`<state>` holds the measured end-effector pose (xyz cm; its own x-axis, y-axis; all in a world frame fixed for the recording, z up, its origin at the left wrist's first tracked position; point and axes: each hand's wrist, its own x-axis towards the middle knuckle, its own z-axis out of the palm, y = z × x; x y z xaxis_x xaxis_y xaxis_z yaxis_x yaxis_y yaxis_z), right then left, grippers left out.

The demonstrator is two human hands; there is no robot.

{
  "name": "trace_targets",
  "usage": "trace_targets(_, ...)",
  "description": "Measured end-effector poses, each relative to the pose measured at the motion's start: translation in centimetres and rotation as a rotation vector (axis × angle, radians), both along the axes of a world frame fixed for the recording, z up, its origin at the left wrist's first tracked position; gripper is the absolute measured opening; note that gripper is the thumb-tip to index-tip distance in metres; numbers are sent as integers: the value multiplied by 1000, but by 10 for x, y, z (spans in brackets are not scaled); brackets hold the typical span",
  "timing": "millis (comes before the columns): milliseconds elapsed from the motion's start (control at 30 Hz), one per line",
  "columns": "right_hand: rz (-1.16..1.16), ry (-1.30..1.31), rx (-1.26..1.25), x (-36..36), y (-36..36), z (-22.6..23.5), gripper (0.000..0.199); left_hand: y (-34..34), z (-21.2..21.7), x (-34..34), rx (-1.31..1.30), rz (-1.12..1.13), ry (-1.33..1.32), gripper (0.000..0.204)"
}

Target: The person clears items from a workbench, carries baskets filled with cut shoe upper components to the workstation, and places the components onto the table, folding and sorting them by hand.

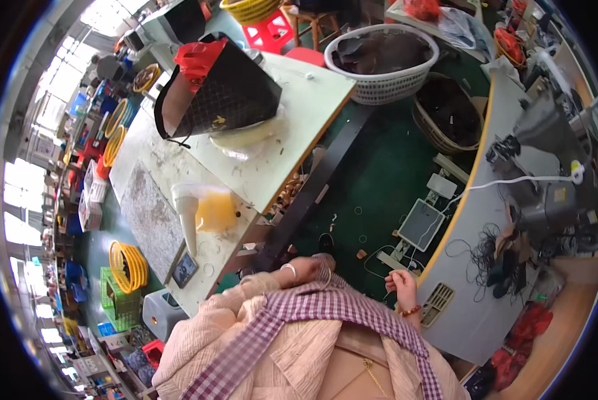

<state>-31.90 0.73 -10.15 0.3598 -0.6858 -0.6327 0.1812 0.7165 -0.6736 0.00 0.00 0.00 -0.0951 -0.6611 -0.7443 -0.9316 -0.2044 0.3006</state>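
My left hand, with a pale bangle at the wrist, is low in front of my body, against the purple-and-white checked apron. Its fingers are mostly hidden at the apron's edge, so their grip does not show. On the other side, my right hand is raised by the curved edge of the grey sewing-machine table, with a beaded bracelet at its wrist. Its fingers are curled together; whatever they hold, if anything, is too small to make out.
To the left stands a pale worktable bearing a black bag, a tape dispenser-like white piece and a yellow block. A sewing machine and tangled black cords are on the right. Baskets of dark pieces stand ahead.
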Motion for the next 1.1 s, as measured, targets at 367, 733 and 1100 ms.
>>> trace_targets(367,497,332,-1095,85,-377,142,39,-291,117,64,-1639,312,-29,32)
trace_targets(733,1093,853,-1834,376,-507,248,32,-371,100,377,-736,795,-772,35)
trace_targets(1100,-231,703,-1965,216,-419,302,14,-300,322,383,-1158,289,-47,53)
